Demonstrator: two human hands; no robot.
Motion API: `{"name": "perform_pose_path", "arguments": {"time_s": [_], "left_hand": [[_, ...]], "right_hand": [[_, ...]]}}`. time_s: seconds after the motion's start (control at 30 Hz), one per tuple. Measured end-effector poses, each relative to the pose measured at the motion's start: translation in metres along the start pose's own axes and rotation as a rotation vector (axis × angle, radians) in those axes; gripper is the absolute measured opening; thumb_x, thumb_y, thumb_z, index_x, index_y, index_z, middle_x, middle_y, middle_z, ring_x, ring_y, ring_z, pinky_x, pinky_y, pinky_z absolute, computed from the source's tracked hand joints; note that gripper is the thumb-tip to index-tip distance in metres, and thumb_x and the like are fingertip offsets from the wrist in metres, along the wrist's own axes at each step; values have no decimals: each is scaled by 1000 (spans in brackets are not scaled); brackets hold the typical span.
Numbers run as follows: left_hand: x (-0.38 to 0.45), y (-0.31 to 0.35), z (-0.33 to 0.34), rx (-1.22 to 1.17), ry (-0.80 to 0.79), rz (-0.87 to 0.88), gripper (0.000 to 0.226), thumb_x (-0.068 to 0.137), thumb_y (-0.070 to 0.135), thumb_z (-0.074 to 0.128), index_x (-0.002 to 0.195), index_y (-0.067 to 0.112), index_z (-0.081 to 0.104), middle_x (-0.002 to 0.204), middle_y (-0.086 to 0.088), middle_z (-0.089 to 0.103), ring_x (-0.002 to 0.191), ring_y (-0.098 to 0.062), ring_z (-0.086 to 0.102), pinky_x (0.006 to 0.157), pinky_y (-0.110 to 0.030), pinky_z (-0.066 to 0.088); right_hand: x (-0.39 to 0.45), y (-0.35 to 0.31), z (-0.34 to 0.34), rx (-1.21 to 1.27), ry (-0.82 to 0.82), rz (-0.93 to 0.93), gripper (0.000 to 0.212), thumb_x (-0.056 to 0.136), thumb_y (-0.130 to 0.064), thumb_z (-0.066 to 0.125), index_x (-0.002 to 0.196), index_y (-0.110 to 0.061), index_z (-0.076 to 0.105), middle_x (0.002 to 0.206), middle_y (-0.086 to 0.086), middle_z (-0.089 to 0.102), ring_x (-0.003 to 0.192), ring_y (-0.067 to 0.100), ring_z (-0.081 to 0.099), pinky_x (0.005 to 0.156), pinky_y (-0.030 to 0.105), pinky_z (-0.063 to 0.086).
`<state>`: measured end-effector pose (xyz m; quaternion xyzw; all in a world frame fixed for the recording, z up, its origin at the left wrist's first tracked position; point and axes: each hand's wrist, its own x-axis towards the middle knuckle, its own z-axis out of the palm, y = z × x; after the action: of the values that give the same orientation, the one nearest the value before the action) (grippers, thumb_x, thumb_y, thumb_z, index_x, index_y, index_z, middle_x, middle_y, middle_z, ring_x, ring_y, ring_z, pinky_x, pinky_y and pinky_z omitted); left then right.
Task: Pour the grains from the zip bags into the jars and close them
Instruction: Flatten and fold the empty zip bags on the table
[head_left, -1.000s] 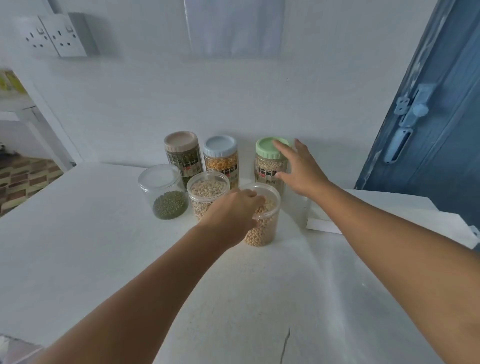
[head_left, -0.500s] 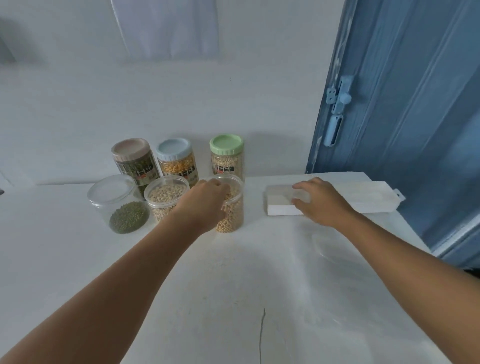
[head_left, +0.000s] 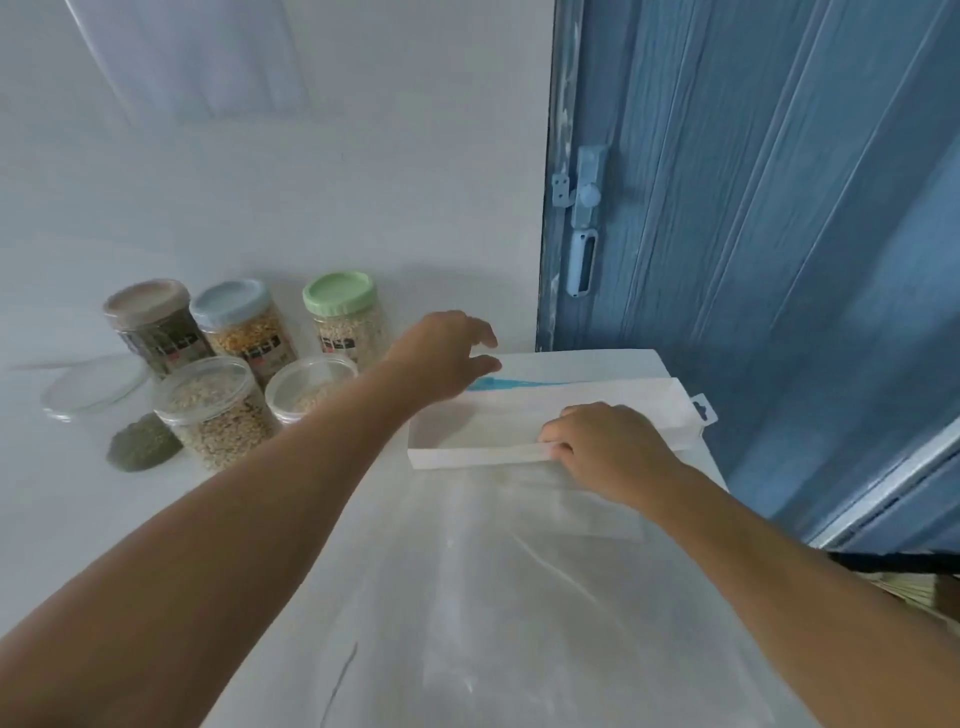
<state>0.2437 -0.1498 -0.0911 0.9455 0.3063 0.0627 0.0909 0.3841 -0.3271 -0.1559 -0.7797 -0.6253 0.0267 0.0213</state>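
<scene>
Jars sit in a cluster at the far left of the bench (head_left: 467, 597), close to the back wall. Back row, three with lids on: brown-lid jar (head_left: 150, 325) with dark contents, blue-lid jar (head_left: 241, 327) with yellow grains, green-lid jar (head_left: 343, 317) with pale grains. Front row, three clear tubs: one (head_left: 215, 410) well filled with pale grains, one (head_left: 306, 387) partly hidden behind the left forearm, pale grains inside, and one (head_left: 101, 410) at the far left with green grains at the bottom; can't tell whether these three have lids on.

White box (head_left: 519, 421) lies at the far right corner of the bench, long side toward the camera, a hang tab (head_left: 701, 408) at its right end by the blue door (head_left: 753, 234). A blue streak (head_left: 498, 384) shows at its far side; can't tell what it belongs to.

Right hand (head_left: 608, 449) rests on the near edge of the box, fingers (head_left: 558, 441) curled over the front flap, pinching it. Left hand (head_left: 449, 353) reaches across above the far left part of the box, fingers loosely spread and relaxed, holding nothing; can't tell if the fingertips touch the box. Left forearm passes just in front of the jar cluster.

Door has a pale blue latch (head_left: 584, 218). No zip bag clearly identifiable; box contents are blurred.
</scene>
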Motion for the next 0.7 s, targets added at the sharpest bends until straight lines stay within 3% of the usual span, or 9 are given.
{"name": "perform_pose_path", "arguments": {"time_s": [0.13,0.3,0.4,0.57,0.7], "left_hand": [[38,16,27,-26,-193,-35,35,89,40,80,120,23,76,124,1,70,117,-20,63,103,-33,47],[60,23,65,57,-422,-31,42,78,40,90,116,27,77,123,5,69,113,-19,63,102,-31,48],[67,18,78,64,-424,-34,39,78,37,90,112,25,76,120,2,65,110,-22,62,102,-34,50],[79,5,85,65,-443,9,35,82,38,88,107,20,71,111,-1,64,101,-25,60,85,-29,46],[97,-4,66,-4,-366,29,28,84,34,86,81,27,59,91,11,54,94,-22,54,74,-28,37]], "right_hand": [[-24,0,2,32,-91,-94,23,95,-14,53,75,-27,52,82,-3,58,78,23,53,57,32,28],[-35,7,21,141,-85,-94,29,91,-10,53,64,-16,42,74,4,54,68,26,47,54,34,28],[-37,6,21,157,-74,-93,32,96,-15,52,65,-18,47,76,2,54,70,26,51,54,33,30],[-37,5,13,142,-81,-83,26,101,-19,49,76,-25,52,84,-1,57,76,23,50,54,29,22],[-26,11,4,143,-105,-53,33,100,-18,49,68,-26,49,79,-2,54,78,24,53,55,29,25]]}}
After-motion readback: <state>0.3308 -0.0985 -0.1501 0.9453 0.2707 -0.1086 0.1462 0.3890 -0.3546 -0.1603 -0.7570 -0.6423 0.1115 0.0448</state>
